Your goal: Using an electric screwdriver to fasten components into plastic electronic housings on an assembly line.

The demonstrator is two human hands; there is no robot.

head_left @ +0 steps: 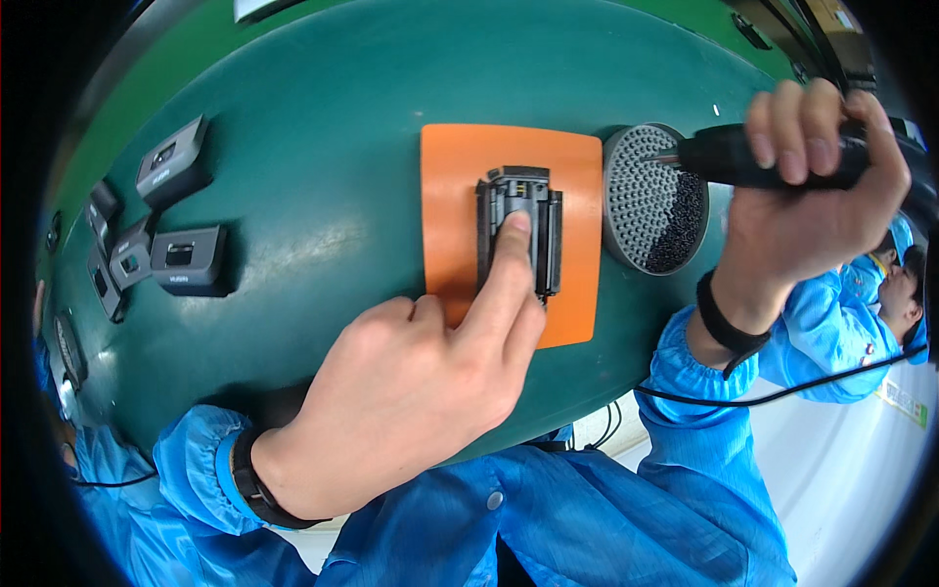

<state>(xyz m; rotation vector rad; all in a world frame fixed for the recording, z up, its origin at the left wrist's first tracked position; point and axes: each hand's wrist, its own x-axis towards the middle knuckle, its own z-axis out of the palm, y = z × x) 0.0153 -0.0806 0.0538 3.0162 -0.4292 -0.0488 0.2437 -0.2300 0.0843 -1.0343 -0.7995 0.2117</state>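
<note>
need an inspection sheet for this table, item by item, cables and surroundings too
Surface: green tabletop with an orange mat.
Job's things: black device on the mat, inner parts exposed; black electric screwdriver, bit over a round grey tray holding small black pieces.
Clutter: grey housings grouped at left.
Grips: left grip, index fingertip on device; right grip, closed around screwdriver.
Cables: black cable passing the right sleeve.
Surroundings: people in blue workwear at right.

This appears to be an assembly workshop: the green tabletop (323, 147) carries an orange mat (450, 161), a round tray (626, 181) of small black pieces (675, 240) and several similar grey housings (201, 266). A black power driver (724, 155) and co-workers (822, 323) in blue workwear fit that.
</note>
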